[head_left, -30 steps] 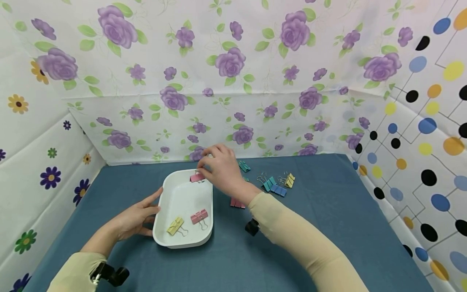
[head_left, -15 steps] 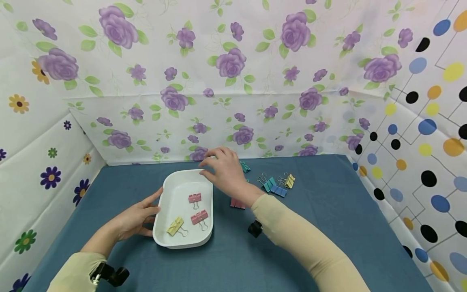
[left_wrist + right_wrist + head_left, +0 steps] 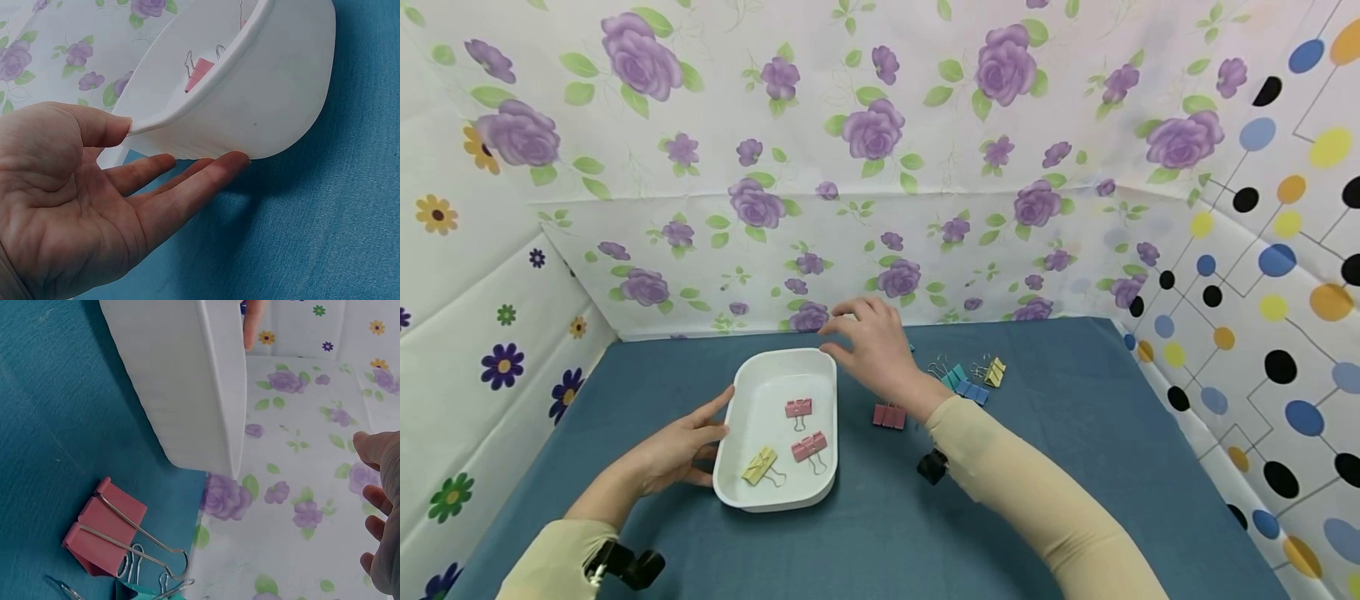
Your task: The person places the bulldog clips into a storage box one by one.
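Observation:
A white tray (image 3: 775,387) holds two pink binder clips (image 3: 808,447) and a yellow binder clip (image 3: 760,465). My left hand (image 3: 673,446) steadies its left side; in the left wrist view the thumb touches the rim and the extended fingers (image 3: 200,187) rest against the outer wall. Past the tray's far right corner hovers my right hand (image 3: 876,350), holding nothing, fingers loosely bent. Below its forearm on the cloth lies another pink binder clip (image 3: 889,417), seen larger beside a teal binder clip (image 3: 137,592) in the right wrist view.
Right of the right hand, a teal clip (image 3: 953,377), a blue clip (image 3: 972,392) and a yellow clip (image 3: 995,372) lie clustered on the blue cloth (image 3: 1060,433). A flowered backdrop (image 3: 850,233) closes off the table's far edge.
My right hand let go of a pink binder clip, which dropped into the tray beside the other pink one. That hand has since shifted slightly right. The left hand stays put.

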A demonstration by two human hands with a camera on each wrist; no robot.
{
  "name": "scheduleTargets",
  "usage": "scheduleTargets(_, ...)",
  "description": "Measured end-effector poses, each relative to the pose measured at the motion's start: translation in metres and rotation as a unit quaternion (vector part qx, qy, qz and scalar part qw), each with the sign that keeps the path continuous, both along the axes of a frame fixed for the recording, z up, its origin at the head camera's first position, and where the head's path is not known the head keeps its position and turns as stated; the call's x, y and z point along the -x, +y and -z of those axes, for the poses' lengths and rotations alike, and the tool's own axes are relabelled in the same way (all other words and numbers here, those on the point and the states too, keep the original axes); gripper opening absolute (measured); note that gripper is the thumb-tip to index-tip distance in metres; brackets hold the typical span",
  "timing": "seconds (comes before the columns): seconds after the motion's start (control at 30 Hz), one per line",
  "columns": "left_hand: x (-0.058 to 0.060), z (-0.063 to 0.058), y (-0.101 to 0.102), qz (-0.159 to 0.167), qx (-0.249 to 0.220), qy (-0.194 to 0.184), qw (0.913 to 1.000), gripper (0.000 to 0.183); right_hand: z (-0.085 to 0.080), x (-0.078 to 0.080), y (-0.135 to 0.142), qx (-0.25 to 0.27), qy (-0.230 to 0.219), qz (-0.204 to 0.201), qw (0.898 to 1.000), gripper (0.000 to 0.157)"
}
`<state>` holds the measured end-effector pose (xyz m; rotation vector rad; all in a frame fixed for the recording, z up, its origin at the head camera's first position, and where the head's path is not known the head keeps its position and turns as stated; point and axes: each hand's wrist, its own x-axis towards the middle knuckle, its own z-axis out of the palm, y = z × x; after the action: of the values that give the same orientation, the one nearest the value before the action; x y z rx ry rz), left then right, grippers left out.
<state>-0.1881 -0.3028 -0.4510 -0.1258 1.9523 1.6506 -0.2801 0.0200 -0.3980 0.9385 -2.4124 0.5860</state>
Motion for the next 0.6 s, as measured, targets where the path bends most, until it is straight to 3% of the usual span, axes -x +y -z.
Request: scheduleTargets(0.6, 0.000, 0.001, 0.000, -0.003, 0.006, 0.002, 1.0000, 0.070, -0.011, 0.004, 0.030, 0.016, 0.013, 0.017, 1.000, 0.020)
